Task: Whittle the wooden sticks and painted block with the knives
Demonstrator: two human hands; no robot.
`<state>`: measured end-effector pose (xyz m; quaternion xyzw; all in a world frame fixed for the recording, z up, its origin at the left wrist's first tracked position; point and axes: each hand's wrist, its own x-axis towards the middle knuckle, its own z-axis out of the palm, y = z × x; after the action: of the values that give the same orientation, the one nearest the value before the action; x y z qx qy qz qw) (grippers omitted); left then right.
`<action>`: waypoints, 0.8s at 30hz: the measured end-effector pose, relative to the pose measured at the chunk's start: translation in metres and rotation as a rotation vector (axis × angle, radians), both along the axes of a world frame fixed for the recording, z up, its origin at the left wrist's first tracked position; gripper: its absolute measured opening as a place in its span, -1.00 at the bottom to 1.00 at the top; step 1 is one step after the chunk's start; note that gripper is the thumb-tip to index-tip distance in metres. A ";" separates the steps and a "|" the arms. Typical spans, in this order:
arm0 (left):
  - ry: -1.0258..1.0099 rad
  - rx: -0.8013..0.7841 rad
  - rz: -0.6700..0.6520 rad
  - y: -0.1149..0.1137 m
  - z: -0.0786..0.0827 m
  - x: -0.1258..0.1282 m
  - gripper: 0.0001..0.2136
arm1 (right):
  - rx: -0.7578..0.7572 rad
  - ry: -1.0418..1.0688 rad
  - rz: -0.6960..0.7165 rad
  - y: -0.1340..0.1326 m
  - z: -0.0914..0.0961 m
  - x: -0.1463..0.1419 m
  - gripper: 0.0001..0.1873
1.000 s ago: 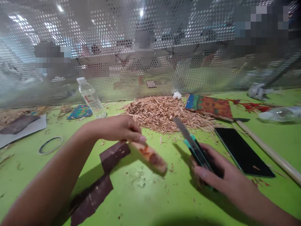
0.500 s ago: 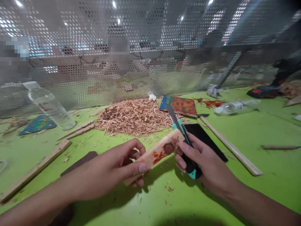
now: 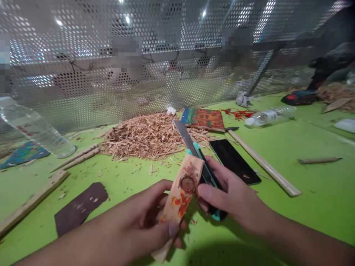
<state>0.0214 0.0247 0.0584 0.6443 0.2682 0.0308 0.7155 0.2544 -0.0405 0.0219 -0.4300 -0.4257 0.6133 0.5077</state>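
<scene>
My left hand [image 3: 149, 218] is closed around a flat piece of pale wood [image 3: 181, 190] with red-orange marks and a dark knot, held upright and tilted over the green table [image 3: 305, 192]. My right hand [image 3: 230, 197] grips a teal-and-black utility knife [image 3: 199, 162], its long blade extended and pointing away toward the heap of wood shavings [image 3: 144, 136]. The right thumb rests against the wood's edge beside the knot. The knife handle lies right next to the wood.
A black phone [image 3: 234, 157] lies just right of the knife, with a long wooden stick [image 3: 263, 164] beyond it. Brown sandpaper [image 3: 79, 207], wood strips [image 3: 30, 201], two plastic bottles [image 3: 36, 129] [image 3: 267, 116], a painted board [image 3: 203, 119] and a perforated metal screen [image 3: 166, 62] surround the area.
The wood piece swung from lying across to nearly upright in my left hand, and both hands drew closer to me. The camera view shifted to the right.
</scene>
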 end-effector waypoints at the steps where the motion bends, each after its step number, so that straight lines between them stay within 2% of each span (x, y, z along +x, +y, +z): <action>1: -0.008 -0.073 0.002 -0.001 -0.002 0.003 -0.68 | 0.009 0.001 0.015 -0.001 -0.001 -0.001 -0.40; 4: -0.038 -0.185 0.008 -0.005 -0.006 0.009 -0.68 | 0.007 -0.012 0.021 -0.002 -0.005 -0.005 -0.25; 9: -0.054 -0.184 0.011 -0.007 -0.009 0.009 -0.60 | -0.018 -0.036 -0.012 -0.001 -0.005 -0.009 -0.36; 19: -0.048 -0.255 -0.006 -0.009 -0.006 0.010 -0.50 | -0.069 0.033 0.102 -0.006 -0.002 -0.007 -0.41; 24: -0.062 -0.281 -0.003 -0.010 -0.008 0.011 -0.45 | -0.049 0.053 0.136 -0.005 -0.004 -0.005 -0.43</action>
<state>0.0320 0.0150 0.0507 0.5371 0.2465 0.0117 0.8066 0.2490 -0.0459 0.0182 -0.3960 -0.4251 0.6678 0.4654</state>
